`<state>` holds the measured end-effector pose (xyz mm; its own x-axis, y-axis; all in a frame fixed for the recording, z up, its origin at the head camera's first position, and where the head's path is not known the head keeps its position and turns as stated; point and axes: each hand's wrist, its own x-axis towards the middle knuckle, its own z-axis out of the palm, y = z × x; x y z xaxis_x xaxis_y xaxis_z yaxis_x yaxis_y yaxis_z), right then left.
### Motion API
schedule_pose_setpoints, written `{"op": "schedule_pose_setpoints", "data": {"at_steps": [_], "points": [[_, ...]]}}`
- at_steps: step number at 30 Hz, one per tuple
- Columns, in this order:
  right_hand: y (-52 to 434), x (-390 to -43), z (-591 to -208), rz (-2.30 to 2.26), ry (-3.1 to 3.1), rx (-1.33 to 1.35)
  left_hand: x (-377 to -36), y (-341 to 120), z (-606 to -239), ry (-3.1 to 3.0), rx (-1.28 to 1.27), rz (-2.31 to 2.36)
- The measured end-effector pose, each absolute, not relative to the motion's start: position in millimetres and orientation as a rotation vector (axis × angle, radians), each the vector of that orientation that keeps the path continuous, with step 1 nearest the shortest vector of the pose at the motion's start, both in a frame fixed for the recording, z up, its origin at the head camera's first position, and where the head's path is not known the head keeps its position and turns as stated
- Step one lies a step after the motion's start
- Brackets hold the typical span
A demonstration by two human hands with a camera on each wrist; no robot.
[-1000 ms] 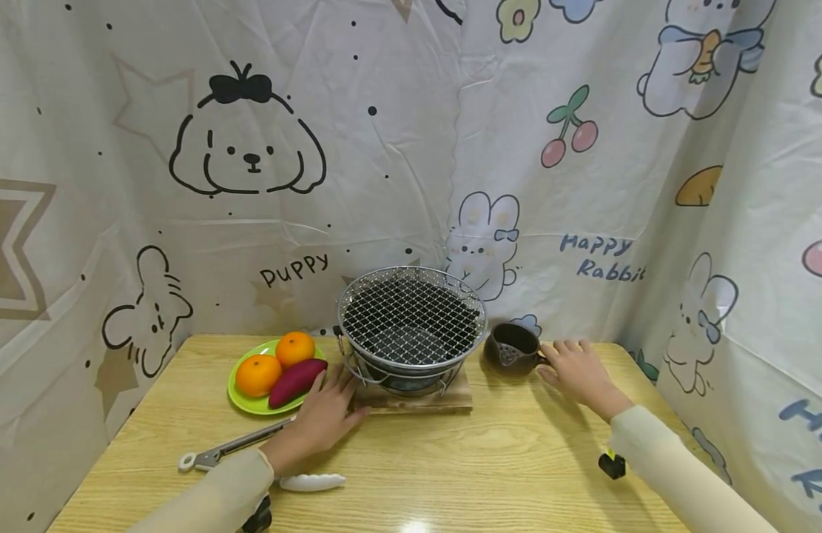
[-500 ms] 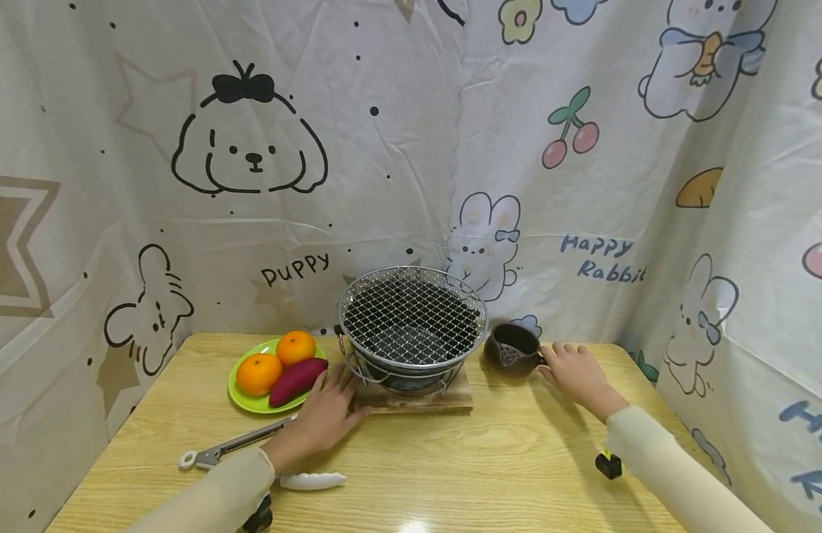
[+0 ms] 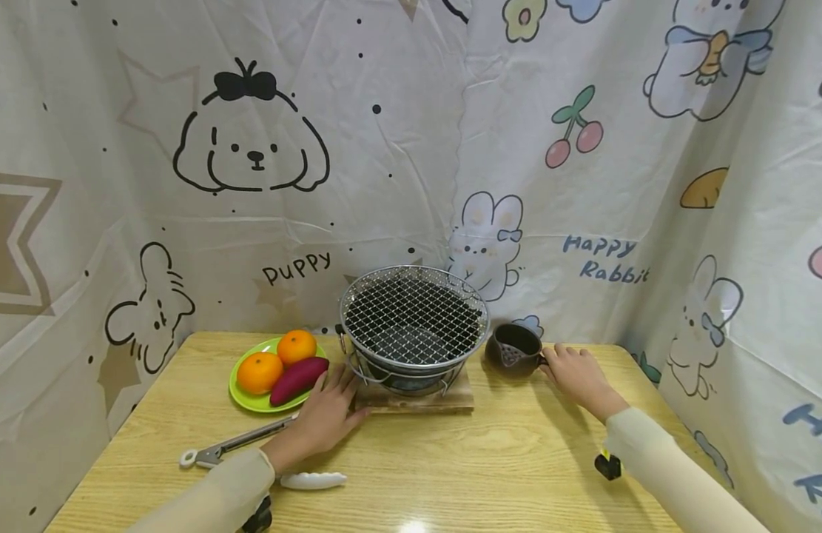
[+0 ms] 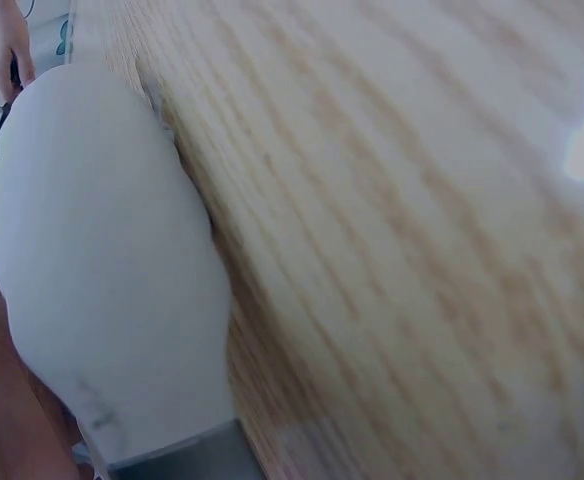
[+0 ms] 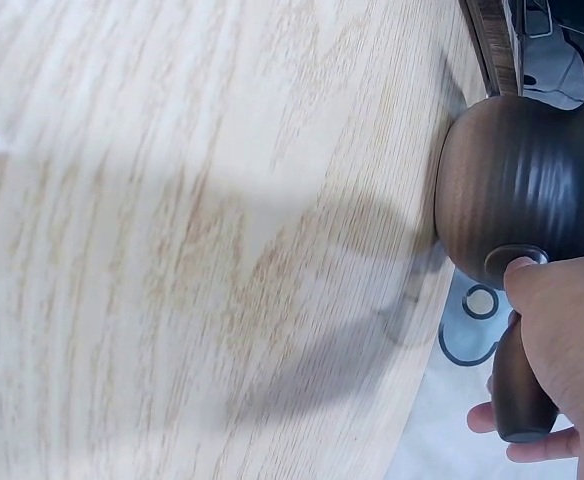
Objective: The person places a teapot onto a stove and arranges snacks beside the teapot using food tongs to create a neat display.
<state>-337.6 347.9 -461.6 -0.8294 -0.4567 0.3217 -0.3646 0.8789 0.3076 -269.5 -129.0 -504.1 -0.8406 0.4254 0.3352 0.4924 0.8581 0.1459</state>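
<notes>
A round wire-mesh grill (image 3: 413, 318) stands on a wooden base (image 3: 444, 402) at the back middle of the table (image 3: 464, 474). My left hand (image 3: 325, 414) lies flat on the table with its fingers straight, and its fingertips touch the base's left edge. To the right of the grill sits a dark brown pot (image 3: 513, 348). My right hand (image 3: 570, 368) is at its side handle. In the right wrist view the pot (image 5: 517, 200) stands on the table, and the fingers of my right hand (image 5: 562, 350) curl round the handle (image 5: 517, 395).
A green plate (image 3: 251, 402) left of the grill holds two oranges (image 3: 259, 371) and a purple sweet potato (image 3: 299, 380). Metal tongs (image 3: 234, 446) with white handles (image 3: 313, 481) lie under my left forearm. The white handle (image 4: 102, 270) fills the left wrist view. Printed curtains wall the table on three sides.
My right hand has slid a little left to the pot, and its fingers have closed round the handle. The left hand has stayed still.
</notes>
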Motion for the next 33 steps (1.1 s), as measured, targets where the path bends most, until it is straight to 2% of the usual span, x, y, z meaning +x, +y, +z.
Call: {"op": "schedule_pose_setpoints", "data": {"at_steps": [33], "points": [[348.7, -337.9, -460.0, -0.31, -2.688, 0.604, -267.8, -128.6, -501.8, -2.741, -0.709, -0.348]]}}
